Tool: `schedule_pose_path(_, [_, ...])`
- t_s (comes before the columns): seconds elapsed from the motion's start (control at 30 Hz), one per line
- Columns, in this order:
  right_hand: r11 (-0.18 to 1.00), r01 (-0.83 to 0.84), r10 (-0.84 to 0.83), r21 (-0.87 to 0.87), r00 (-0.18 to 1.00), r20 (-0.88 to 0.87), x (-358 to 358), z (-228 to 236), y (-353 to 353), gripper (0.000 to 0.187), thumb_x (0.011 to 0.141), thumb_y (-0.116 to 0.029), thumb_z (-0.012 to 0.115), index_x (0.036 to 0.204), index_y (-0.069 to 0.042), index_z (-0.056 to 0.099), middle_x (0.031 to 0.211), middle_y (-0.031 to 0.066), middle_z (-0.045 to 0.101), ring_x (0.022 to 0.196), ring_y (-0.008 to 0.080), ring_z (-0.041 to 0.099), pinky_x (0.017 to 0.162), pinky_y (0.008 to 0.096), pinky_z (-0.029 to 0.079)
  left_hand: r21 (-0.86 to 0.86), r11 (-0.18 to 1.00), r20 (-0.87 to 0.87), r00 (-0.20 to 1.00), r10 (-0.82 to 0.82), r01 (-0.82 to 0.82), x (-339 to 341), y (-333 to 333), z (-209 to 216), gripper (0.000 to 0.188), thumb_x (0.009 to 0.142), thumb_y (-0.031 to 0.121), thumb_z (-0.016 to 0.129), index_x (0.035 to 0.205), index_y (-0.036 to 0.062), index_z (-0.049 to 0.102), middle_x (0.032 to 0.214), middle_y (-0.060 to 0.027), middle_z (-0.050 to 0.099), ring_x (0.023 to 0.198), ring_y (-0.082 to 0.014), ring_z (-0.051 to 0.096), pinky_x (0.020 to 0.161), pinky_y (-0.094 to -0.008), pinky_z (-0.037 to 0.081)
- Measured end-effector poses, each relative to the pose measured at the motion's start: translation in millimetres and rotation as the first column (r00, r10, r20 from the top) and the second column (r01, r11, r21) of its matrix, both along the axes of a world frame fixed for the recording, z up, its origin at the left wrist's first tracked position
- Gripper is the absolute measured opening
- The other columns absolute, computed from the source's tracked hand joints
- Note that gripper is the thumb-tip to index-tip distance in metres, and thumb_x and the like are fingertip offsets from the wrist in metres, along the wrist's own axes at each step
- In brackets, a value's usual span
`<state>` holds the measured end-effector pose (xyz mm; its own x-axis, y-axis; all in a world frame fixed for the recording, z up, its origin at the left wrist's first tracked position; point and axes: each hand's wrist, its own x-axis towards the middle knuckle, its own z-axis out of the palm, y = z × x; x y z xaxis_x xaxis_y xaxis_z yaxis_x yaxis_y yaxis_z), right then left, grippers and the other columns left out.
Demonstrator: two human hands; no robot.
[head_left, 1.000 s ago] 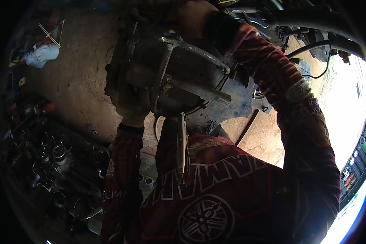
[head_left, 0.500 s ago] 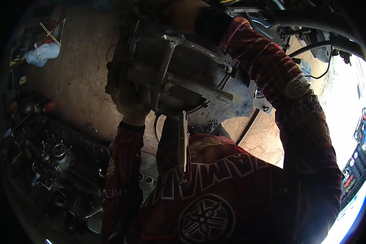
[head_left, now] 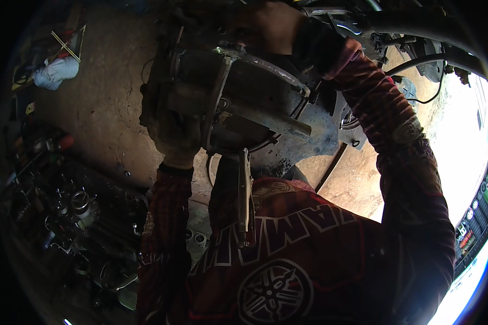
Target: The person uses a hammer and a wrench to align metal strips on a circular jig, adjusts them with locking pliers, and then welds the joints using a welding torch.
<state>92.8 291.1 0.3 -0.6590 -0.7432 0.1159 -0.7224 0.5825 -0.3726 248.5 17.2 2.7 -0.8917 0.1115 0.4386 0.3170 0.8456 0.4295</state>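
Note:
A dark metal plate assembly (head_left: 271,119) with a curved, welded-looking frame of bars stands in front of my body. My left hand (head_left: 179,138) lies in deep shadow against its left side, closed on the edge; the fingers barely show. Over the far top of the assembly is my right hand (head_left: 276,24), slightly blurred and closed. What it holds, if anything, is hidden in the dark. A pair of locking pliers (head_left: 245,195) hangs from the near edge of the frame, handles toward me, apart from both hands.
At the lower left lies a dark heap of metal parts and tools (head_left: 81,211). A white cloth bundle (head_left: 57,73) sits on the brown floor (head_left: 114,97) at the far left. Thick black hoses (head_left: 417,27) and machine parts crowd the upper right.
My right hand and forearm have shifted to the right along the top of the assembly. The left hand, the assembly and the locking pliers look nearly unmoved.

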Motion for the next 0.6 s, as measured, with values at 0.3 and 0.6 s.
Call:
schedule_pose_path(0.3, [0.772,-0.068,0.599,-0.632,0.410,0.688,8,0,-30,0.046,0.079,-0.025,0.084,0.115,-0.004,0.067,0.108,0.0081,0.069,0.097,0.0153,0.065,0.085,0.0295,0.053,0.020,0.995,-0.064,0.994,-0.092,0.094,-5,-4,-7,0.065,0.088,0.045,0.063,0.132,-0.0015,0.055,0.136,-0.0273,0.052,0.125,-0.0476,0.049,0.108,-0.0541,0.039])
schedule_pose_path(0.6, [0.816,-0.156,0.563,-0.557,0.436,0.702,24,9,-19,0.045,0.078,-0.025,0.084,0.114,-0.004,0.067,0.109,0.0084,0.069,0.097,0.0159,0.065,0.085,0.0304,0.053,-0.003,0.999,0.039,0.999,-0.032,0.032,3,-11,-13,0.064,0.087,0.042,0.064,0.133,-0.0016,0.054,0.135,-0.0278,0.051,0.124,-0.0473,0.050,0.107,-0.0531,0.039])
